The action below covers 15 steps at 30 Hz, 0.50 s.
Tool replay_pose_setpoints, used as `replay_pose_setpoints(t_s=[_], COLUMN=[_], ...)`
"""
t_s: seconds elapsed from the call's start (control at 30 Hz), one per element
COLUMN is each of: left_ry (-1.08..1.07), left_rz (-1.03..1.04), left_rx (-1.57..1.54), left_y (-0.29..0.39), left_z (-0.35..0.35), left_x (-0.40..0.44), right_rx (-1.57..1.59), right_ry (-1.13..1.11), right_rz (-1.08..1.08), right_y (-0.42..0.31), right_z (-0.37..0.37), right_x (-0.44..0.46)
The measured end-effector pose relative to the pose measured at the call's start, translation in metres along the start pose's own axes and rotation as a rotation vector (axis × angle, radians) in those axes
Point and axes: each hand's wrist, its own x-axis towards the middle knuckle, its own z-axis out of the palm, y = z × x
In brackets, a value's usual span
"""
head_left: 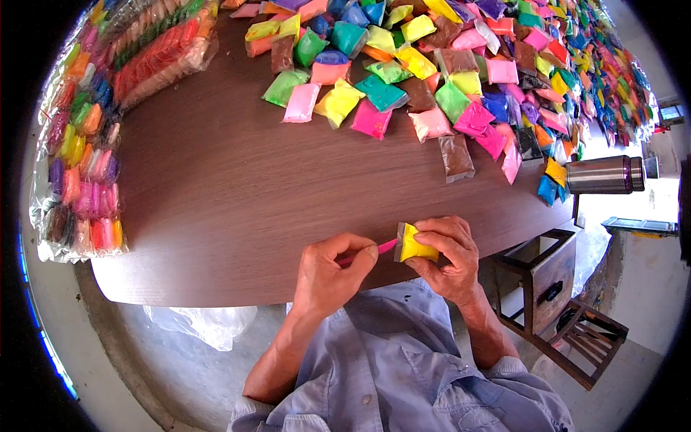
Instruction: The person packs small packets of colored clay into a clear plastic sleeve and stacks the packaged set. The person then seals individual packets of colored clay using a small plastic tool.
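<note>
My left hand is closed round a thin pink tool, its thumb and forefinger pinched together. The tool's tip points right, at the clear edge of a small yellow packet. My right hand grips that packet between thumb and fingers, just above the table's near edge. Whether the tip touches the packet is too small to tell. Beyond my hands, a brown packet and a pink packet lie at the front of a large spread of colourful packets.
Clear bags of sorted packets line the left side of the brown table. A metal flask lies on its side at the right. Below it stands a wooden stool. A plastic bag is under the near edge.
</note>
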Motion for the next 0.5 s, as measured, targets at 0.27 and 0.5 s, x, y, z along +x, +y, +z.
replay_pose_setpoints(t_s=[0.27,0.5], left_ry=[0.000,0.051], left_rz=[0.077,0.208], left_rx=[0.005,0.114], left_y=[-0.0043,-0.0026], left_z=[0.0013,0.0090], left_x=[0.0005,-0.0030], right_rx=[-0.009,-0.040], right_ry=[-0.006,-0.021], right_rz=[-0.015,-0.010], right_y=[0.0015,0.0001], right_z=[0.0012,0.0018], right_x=[-0.0002,0.0000])
